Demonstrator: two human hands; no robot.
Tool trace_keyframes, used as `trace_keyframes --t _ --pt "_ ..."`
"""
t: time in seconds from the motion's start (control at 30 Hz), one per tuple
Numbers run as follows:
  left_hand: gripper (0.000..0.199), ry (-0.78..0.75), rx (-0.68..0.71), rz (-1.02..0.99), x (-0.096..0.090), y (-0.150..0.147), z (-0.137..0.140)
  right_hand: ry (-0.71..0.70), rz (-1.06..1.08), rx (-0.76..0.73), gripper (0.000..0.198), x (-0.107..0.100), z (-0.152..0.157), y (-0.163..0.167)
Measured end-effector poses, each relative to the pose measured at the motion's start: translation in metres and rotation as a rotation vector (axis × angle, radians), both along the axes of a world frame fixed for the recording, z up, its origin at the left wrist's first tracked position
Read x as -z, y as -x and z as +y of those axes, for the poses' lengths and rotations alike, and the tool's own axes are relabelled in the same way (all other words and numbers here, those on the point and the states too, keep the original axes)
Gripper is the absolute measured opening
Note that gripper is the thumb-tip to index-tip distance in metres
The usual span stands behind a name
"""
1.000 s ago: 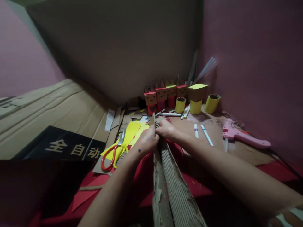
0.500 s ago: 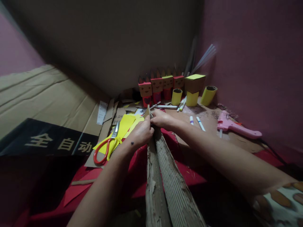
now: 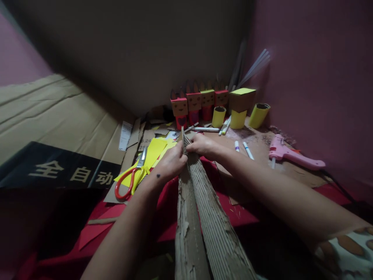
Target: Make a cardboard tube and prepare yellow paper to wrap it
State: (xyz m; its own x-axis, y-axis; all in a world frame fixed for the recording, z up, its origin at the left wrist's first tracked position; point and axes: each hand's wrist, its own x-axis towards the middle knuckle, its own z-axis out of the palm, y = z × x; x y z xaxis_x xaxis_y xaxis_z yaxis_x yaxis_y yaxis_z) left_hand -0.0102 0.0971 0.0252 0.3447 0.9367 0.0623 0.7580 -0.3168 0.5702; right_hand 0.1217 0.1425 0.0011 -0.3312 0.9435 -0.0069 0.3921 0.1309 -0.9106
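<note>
Your corrugated cardboard strip [image 3: 214,212] lies to the right of the scissors [image 3: 141,163], its far tip reaching past their blades and its long bands running down toward you. Your left hand [image 3: 171,160] and right hand [image 3: 202,144], both also right of the scissors, have their fingers pinched on the strip near that tip, one from each side. (Whether it is one folded piece or two, you can't tell from this view.) Expect it to be light, dry and not slippery: fairly stiff along the ribs, quick to crease between them. Its torn paper skin looks fragile, so take whole ribs near the tip, avoid the ragged edges, and press flat enough not to crush it.
</note>
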Motion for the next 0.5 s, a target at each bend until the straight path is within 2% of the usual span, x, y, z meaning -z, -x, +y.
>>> trace_keyframes --t 0.1,0.37,0.5 --pt "0.047 0.001 -0.013 -0.008 0.001 -0.0002 0.0001 0.002 -0.011 -0.023 0.011 0.0015 0.0018 -0.0007" --pt "0.045 0.058 -0.006 -0.115 0.0044 0.0044 -0.0015 0.003 -0.093 0.068 0.016 -0.0016 0.0005 0.0043" --pt "0.045 0.069 -0.029 -0.126 0.003 0.0041 -0.0037 0.006 -0.103 0.079 0.011 -0.0028 -0.0035 0.0029"
